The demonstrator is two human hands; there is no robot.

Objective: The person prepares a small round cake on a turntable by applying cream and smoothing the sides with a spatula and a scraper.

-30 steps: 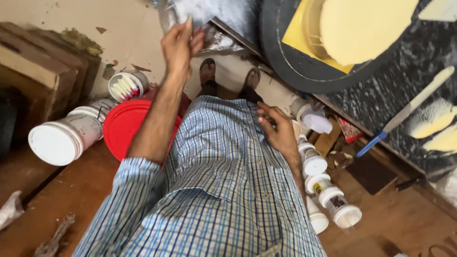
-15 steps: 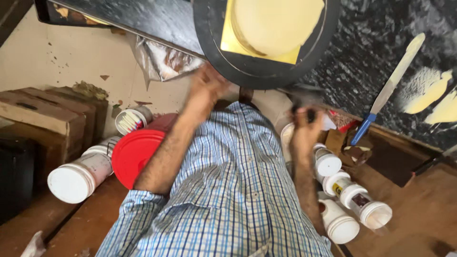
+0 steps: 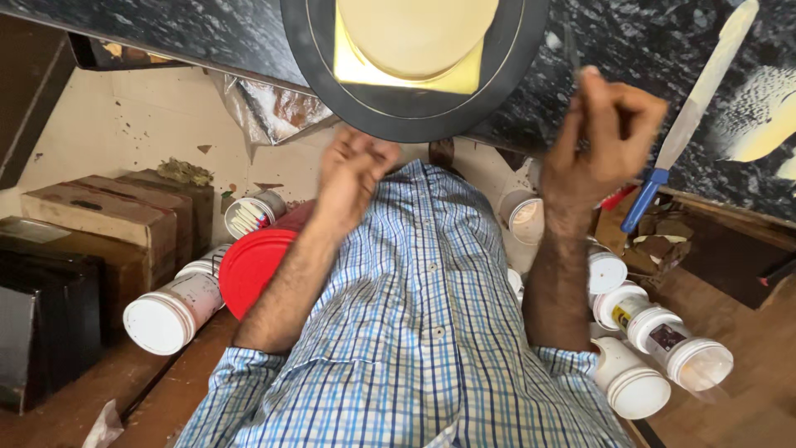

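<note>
Two hands are raised at frame centre: left hand (image 3: pixel 352 170) blurred, grip indeterminate, just under the black disc (image 3: pixel 414 108); right hand (image 3: pixel 601 137) pinching a thin tool (image 3: pixel 572 50) over the dark tabletop (image 3: pixel 630 41), disc work appearing unfinished.

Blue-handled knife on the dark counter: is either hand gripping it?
No. The blue-handled knife lies free on the dark counter, beside the right hand; the left hand is well away.

Roughly eight white jars (image 3: pixel 157 319), two hands (image 3: pixel 352 178)
</note>
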